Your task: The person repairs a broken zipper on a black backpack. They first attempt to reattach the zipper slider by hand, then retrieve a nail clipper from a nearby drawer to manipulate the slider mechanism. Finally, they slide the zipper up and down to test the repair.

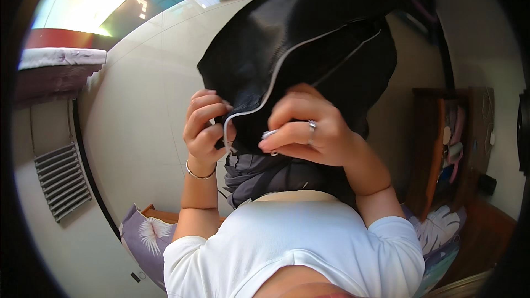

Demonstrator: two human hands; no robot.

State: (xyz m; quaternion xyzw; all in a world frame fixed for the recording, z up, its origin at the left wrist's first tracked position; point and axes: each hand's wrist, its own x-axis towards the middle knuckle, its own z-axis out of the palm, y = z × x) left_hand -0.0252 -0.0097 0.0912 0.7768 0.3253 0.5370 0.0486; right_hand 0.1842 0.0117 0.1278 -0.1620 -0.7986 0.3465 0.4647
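Note:
A large black bag-like piece of glossy, thin material [248,44] spreads out in front of me, with its near end over my lap. A white zip-like edging [273,80] curves along its gaping opening. My left hand [203,124] is closed on the near left corner, where the edging bends down, with fingers bent round the material. To the right of it, my right hand [314,124] is closed in a pinch over the opening. A small whitish thing [269,134] shows at its fingertips; whether it joins the edging I cannot tell.
Pale tiled floor [143,88] lies beyond my knees. On the left wall hangs a grey slatted radiator [63,182]. A wooden cabinet with an open compartment [430,132] stands at right. Purple leaf-patterned bedding [149,237] is beside me, and a covered piece of furniture [61,72] is at far left.

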